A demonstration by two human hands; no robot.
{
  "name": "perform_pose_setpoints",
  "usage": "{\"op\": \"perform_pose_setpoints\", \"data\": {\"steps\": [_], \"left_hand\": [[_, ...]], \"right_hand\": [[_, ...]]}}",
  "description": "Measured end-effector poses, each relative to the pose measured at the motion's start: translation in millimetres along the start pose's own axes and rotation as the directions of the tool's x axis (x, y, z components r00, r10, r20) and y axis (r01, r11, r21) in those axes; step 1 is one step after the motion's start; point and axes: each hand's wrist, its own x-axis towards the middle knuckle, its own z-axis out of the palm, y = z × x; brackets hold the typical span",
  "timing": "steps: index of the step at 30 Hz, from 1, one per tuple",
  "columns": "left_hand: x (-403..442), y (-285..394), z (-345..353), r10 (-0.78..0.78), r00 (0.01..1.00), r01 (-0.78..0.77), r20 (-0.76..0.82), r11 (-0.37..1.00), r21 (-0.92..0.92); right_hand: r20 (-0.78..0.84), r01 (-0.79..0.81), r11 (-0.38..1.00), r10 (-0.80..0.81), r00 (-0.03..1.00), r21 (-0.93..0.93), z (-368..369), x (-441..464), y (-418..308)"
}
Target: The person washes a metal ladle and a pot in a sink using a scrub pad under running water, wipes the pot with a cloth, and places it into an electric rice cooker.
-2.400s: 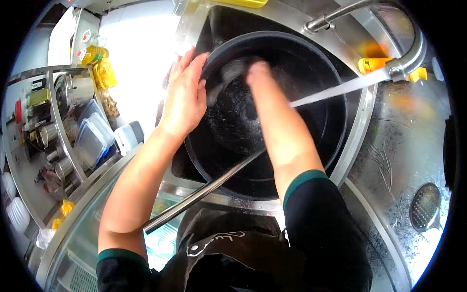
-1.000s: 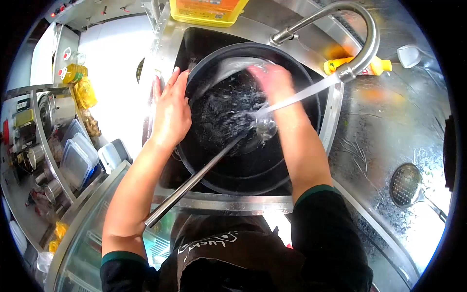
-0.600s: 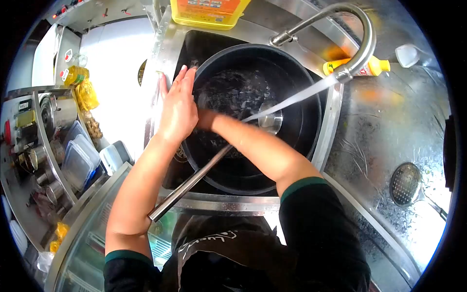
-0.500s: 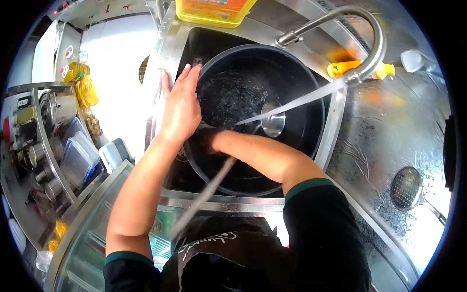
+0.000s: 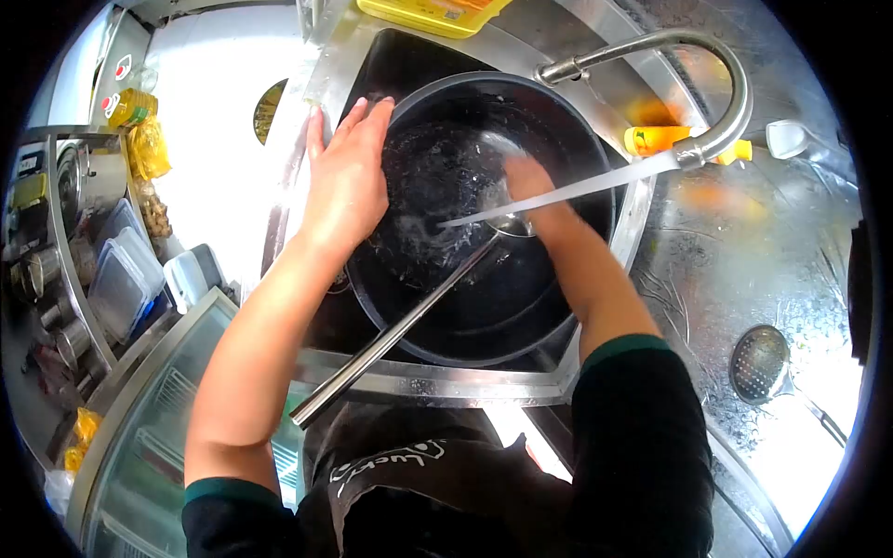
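Note:
A large black basin [image 5: 484, 339] stands in the sink with water in it. My left hand [image 5: 349, 177] lies at the basin's left rim, fingers stretched and apart. Inside the basin, my right hand [image 5: 532, 191] is at the bowl of a long-handled metal ladle [image 5: 400, 330]; its fingers are smeared by motion and partly hidden by the water stream. The ladle's handle leans over the near-left rim toward my body. From the curved metal faucet [image 5: 735, 93], a stream of water [image 5: 577, 192] runs into the basin.
A perforated skimmer [image 5: 760, 365] lies on the wet steel counter at right. A yellow bottle [image 5: 656, 140] lies behind the faucet spout. A yellow container [image 5: 437, 14] sits at the sink's far edge. Shelves at left hold pots and plastic containers [image 5: 121, 279].
My right hand has moved from the basin's left side to the ladle bowl at right. The ladle handle has shifted. My left hand stays at the rim.

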Motion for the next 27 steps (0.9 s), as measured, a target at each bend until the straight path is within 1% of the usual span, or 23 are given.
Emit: {"op": "perform_pose_setpoints", "data": {"steps": [1,2,3,5,7,8,9,10,11,12,13,14,15,16,17,19,20,21,22,23,24,25,27], "left_hand": [[-0.8,2.5,-2.5,-0.017,1.000,0.017,0.006,0.998,0.066],[4.4,14.0,-8.5,-0.044,0.999,0.041,0.012,0.981,0.190],[5.4,26.1,-14.0,0.012,0.999,-0.021,0.035,0.960,0.278],[7.5,50.3,-25.4,0.124,0.989,-0.147,0.080,0.885,0.443],[-11.6,80.4,-50.6,0.376,0.879,-0.468,0.293,0.794,0.388],[-29.8,92.5,-49.1,0.302,0.849,-0.418,0.433,0.886,0.200],[-41.4,101.3,-44.1,0.247,0.786,-0.316,0.566,0.948,0.026],[-39.9,112.2,-47.7,0.065,0.580,-0.176,0.812,0.983,0.047],[-39.0,120.4,-51.1,-0.100,0.279,-0.043,0.955,0.992,0.117],[-41.8,119.0,-47.8,-0.113,0.177,0.028,0.978,0.994,0.109],[-44.8,115.3,-41.9,-0.117,0.071,0.097,0.991,0.989,0.110],[-47.3,112.3,-34.7,-0.124,0.073,0.099,0.990,0.988,0.117],[-50.0,109.5,-26.4,-0.130,0.076,0.100,0.989,0.987,0.122],[-52.9,107.6,-18.9,-0.137,0.079,0.101,0.987,0.986,0.129],[-55.9,103.6,-12.7,-0.161,0.133,0.123,0.978,0.982,0.145],[-59.2,96.1,-3.0,-0.206,0.239,0.167,0.949,0.971,0.169],[-48.7,102.9,-8.6,-0.231,0.141,0.042,0.963,0.973,0.228],[-42.7,104.6,-12.9,-0.254,0.177,0.104,0.951,0.966,0.238],[-39.4,104.9,-16.7,-0.279,0.208,0.171,0.938,0.954,0.246],[-39.4,103.5,-16.9,-0.306,0.235,0.240,0.922,0.938,0.250],[-44.5,98.6,-8.9,-0.298,0.330,0.230,0.896,0.946,0.230],[-43.6,97.0,-7.4,-0.315,0.362,0.241,0.877,0.941,0.238],[-41.2,99.1,-4.0,-0.330,0.428,0.256,0.842,0.937,0.238]], "right_hand": [[0.138,-0.126,0.992,0.126,0.983,-0.007,-1.3,-23.7,-14.4],[0.335,-0.259,0.963,0.222,0.916,0.070,0.5,-34.0,-32.9],[0.526,-0.403,0.908,0.288,0.800,0.116,4.6,-41.1,-53.1],[0.678,-0.297,0.954,0.187,0.711,0.049,27.4,-50.0,-76.3],[0.586,-0.410,0.891,0.227,0.778,0.198,98.4,-73.3,-84.7],[0.585,-0.409,0.867,0.181,0.791,0.285,77.7,-79.2,-98.2],[0.575,-0.401,0.839,0.135,0.807,0.367,29.6,-76.8,-112.3],[0.458,-0.373,0.820,0.155,0.875,0.434,-27.6,-78.6,-118.9],[0.293,-0.325,0.797,0.194,0.936,0.509,-32.6,-69.1,-109.6],[0.119,-0.253,0.785,0.226,0.967,0.566,-37.6,-59.5,-100.3],[0.323,-0.529,0.573,0.427,0.845,0.626,-86.2,-34.3,-92.1],[-0.261,-0.080,0.938,0.175,0.949,0.338,-21.7,-24.9,-54.1],[-0.086,-0.007,0.999,0.004,0.996,-0.036,-111.1,-19.5,-58.4],[-0.204,0.041,0.969,-0.093,0.975,-0.243,-109.4,-14.0,-43.1],[-0.292,0.023,0.971,-0.095,0.952,-0.239,-84.4,-1.7,-24.4],[-0.188,-0.010,0.900,-0.080,0.979,-0.435,-43.1,8.7,-8.5],[-0.164,-0.025,0.935,-0.035,0.986,-0.353,4.3,12.2,7.2],[-0.131,-0.039,0.963,0.004,0.991,-0.266,-29.9,12.1,-14.9],[0.331,-0.159,0.980,0.190,0.924,-0.118,-68.6,5.6,-34.9],[0.276,-0.253,0.966,0.258,0.926,-0.056,-15.0,-1.8,-31.0],[0.219,-0.336,0.942,0.325,0.920,0.015,37.9,-9.1,-27.2],[0.203,-0.323,0.930,0.356,0.912,-0.177,46.8,-18.1,-38.0],[0.059,-0.334,0.917,0.354,0.933,-0.217,77.5,-21.6,-29.9]]}}
